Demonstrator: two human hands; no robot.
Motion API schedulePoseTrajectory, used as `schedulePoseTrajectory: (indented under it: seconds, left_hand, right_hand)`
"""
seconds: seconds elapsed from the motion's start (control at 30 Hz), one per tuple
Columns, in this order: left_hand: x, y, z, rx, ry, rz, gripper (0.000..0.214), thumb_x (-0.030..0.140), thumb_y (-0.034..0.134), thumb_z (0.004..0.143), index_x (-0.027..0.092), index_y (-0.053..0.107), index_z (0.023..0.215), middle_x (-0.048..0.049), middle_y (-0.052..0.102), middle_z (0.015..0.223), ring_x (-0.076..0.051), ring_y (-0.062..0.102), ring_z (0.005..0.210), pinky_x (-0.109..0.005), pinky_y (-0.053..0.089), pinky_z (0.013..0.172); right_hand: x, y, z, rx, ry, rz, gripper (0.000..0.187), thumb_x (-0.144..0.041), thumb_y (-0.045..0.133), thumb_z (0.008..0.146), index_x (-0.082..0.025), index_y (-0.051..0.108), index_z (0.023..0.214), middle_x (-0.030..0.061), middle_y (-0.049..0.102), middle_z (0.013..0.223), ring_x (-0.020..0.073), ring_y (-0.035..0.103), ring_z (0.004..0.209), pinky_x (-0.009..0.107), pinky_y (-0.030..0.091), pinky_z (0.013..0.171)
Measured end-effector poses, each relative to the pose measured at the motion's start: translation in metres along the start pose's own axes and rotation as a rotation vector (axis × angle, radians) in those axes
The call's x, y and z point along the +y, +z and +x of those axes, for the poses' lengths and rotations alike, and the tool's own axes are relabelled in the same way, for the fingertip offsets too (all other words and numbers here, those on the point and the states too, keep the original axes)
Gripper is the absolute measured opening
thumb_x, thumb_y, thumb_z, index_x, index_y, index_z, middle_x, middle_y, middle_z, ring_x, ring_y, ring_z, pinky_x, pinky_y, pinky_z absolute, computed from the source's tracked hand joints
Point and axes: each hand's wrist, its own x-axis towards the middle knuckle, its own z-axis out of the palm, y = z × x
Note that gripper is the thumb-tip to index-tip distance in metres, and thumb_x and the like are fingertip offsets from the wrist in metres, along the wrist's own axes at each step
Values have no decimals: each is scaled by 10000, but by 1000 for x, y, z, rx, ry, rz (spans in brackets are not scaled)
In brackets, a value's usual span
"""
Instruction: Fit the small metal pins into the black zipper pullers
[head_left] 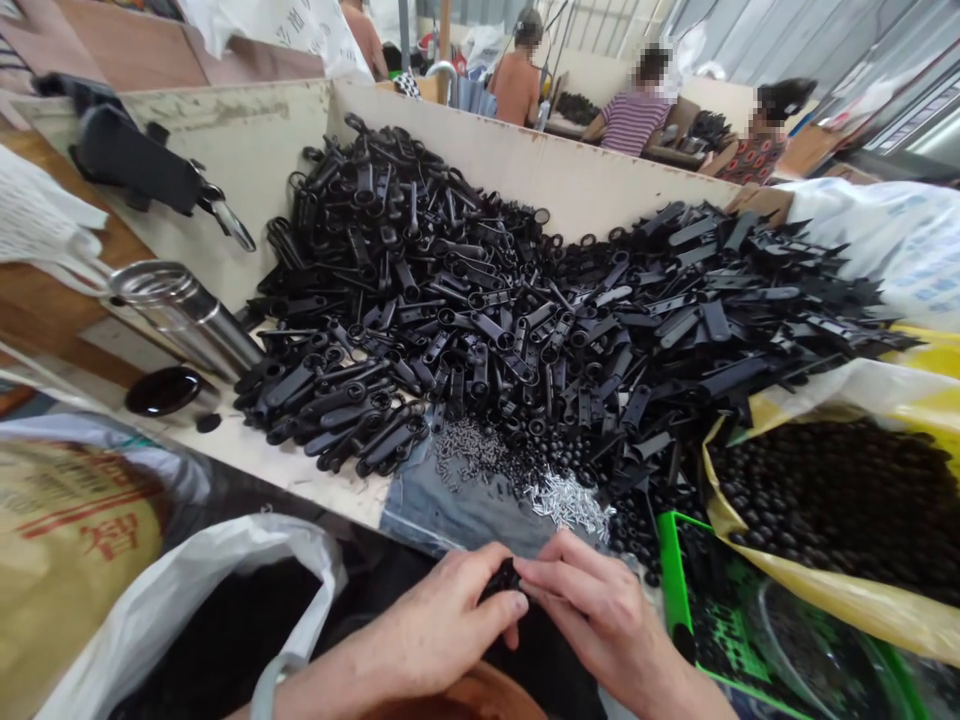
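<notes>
Left hand (442,622) and right hand (604,610) pinch a small black plastic part (507,577) at lower centre. A large heap of black plastic pieces (457,300) remains in the board-walled bin (525,170); round black beads (832,500) fill the yellow bag (817,585) at right.

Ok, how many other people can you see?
4: a person at the top edge, a person top centre, a person in a striped shirt, a person in a patterned top. Others may be hidden.
</notes>
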Motion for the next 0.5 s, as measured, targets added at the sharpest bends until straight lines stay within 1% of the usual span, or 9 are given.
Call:
schedulePoseTrajectory:
  seconds: [0.1, 0.23, 0.3, 0.37, 0.43, 0.5]
  left_hand:
    - [-1, 2, -6, -26, -20, 87, 196, 346, 471, 963, 226, 626, 965, -47, 737, 969, -267, 636, 1048, -395, 442, 923]
    - [-3, 5, -11, -66, -60, 120, 319, 391, 468, 959, 213, 626, 1171, -136, 699, 1198, -337, 618, 1161, -467, 434, 976]
    - [-4, 7, -13, -74, -66, 109, 329, 384, 476, 949, 213, 639, 1179, -145, 704, 1198, -349, 626, 1159, -464, 441, 964]
    - [-4, 8, -13, -67, -75, 95, 307, 364, 486, 937, 211, 656, 1142, -137, 717, 1155, -348, 642, 1128, -445, 451, 937]
    - [-4, 8, -13, -63, -71, 57, 288, 355, 500, 929, 216, 662, 1122, -116, 724, 1132, -328, 655, 1095, -415, 456, 914]
    - [-5, 9, -13, -53, -52, 11, 267, 355, 515, 925, 225, 665, 1104, -89, 727, 1115, -300, 660, 1063, -382, 454, 899]
  right_hand:
    - [-4, -1, -5, -37, -47, -42, 241, -169, 460, 1068, -159, 696, 1118, 60, 643, 819, 143, 632, 649, 216, 499, 561]
    - [-12, -5, -9, -103, -91, -131, 263, -137, 420, 1066, -139, 681, 1095, 57, 635, 770, 153, 611, 607, 235, 459, 512]
    - [-14, -7, -9, -157, -100, -142, 290, -147, 393, 1073, -134, 683, 1086, 63, 640, 766, 159, 608, 595, 244, 455, 502]
    - [-16, -7, -9, -190, -99, -132, 304, -145, 381, 1075, -131, 684, 1090, 71, 651, 783, 161, 615, 601, 244, 464, 506]
    - [-15, -6, -9, -169, -96, -106, 284, -131, 402, 1066, -133, 685, 1093, 73, 655, 795, 159, 622, 616, 238, 472, 518]
    - [-14, -3, -11, -115, -85, -70, 243, -124, 450, 1053, -134, 690, 1092, 68, 650, 793, 153, 620, 622, 230, 475, 526]
